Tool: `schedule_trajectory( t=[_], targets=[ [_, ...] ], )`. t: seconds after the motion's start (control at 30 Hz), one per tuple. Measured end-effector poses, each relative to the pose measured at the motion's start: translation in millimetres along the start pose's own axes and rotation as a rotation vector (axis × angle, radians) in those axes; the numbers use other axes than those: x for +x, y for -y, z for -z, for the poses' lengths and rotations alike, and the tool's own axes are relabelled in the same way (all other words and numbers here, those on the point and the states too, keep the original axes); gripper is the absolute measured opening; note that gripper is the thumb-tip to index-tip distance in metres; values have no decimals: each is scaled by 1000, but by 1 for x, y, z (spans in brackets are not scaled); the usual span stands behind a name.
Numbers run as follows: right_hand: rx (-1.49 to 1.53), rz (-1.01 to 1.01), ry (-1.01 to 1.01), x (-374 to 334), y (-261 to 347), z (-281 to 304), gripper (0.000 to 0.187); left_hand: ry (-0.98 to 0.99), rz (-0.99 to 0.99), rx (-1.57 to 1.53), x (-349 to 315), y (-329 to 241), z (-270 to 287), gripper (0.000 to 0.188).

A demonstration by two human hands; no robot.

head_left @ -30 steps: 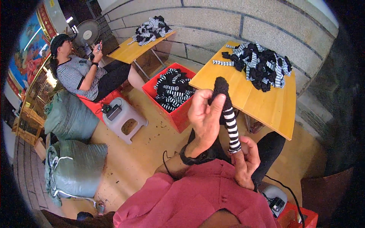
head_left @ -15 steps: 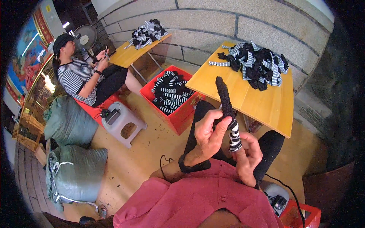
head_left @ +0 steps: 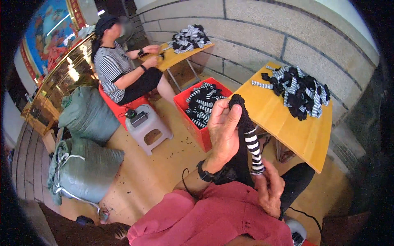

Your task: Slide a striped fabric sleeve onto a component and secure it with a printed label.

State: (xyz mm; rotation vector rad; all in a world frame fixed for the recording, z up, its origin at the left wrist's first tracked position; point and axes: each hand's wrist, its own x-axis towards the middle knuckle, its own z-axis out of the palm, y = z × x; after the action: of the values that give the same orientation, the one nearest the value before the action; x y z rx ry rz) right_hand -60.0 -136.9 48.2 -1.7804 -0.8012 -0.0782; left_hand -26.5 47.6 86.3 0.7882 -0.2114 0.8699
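Note:
A slim knit tube [head_left: 252, 143], sock-like, hangs in front of me between my hands. Its upper part is fuzzy black and its lower part is striped black and white. My left hand [head_left: 223, 133] pinches the black top end between thumb and fingers. Below, the thumb and fingers of my right hand [head_left: 271, 190] close on the striped bottom end. Just beyond my hands stands a yellow wooden table [head_left: 287, 135], bearing a heap of similar striped and black knit pieces [head_left: 293, 90].
A red bin [head_left: 203, 141] full of striped knit pieces stands between two tables. Left of it, a person [head_left: 119, 61] sits at the far table [head_left: 172, 59], hands near its edge. A grey stool [head_left: 150, 131] and stuffed sacks [head_left: 88, 176] are on the left floor.
My left hand has moved up to the black top end, and the knit tube now hangs straighter. My right hand stays at the striped end. The other person's hands have lowered toward their table.

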Motion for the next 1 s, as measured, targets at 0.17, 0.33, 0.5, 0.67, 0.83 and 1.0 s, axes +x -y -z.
schedule_trajectory(
  t=[0.17, 0.33, 0.5, 0.67, 0.83, 1.0],
  targets=[
    [-115, 141, -128, -6, -11, -2, 33, 7, -23, 58, -5, -2, -1, 18],
    [362, -55, -147, -3, -11, -4, 33, 74, 132, 59, -28, 4, -7, 11],
    [1013, -366, -61, 1, -9, 10, 34, 144, 157, 106, -35, 15, -12, 9],
    [735, -298, -138, -8, -22, 13, 35, 91, 120, 176, -23, 18, -17, 12],
    [204, -50, -245, -22, -31, 15, 38, 115, 175, 135, -20, 19, -24, 10],
    [-2, 110, -311, -21, -42, 3, 33, 180, 80, 277, -49, 37, -23, 11]
  ],
)
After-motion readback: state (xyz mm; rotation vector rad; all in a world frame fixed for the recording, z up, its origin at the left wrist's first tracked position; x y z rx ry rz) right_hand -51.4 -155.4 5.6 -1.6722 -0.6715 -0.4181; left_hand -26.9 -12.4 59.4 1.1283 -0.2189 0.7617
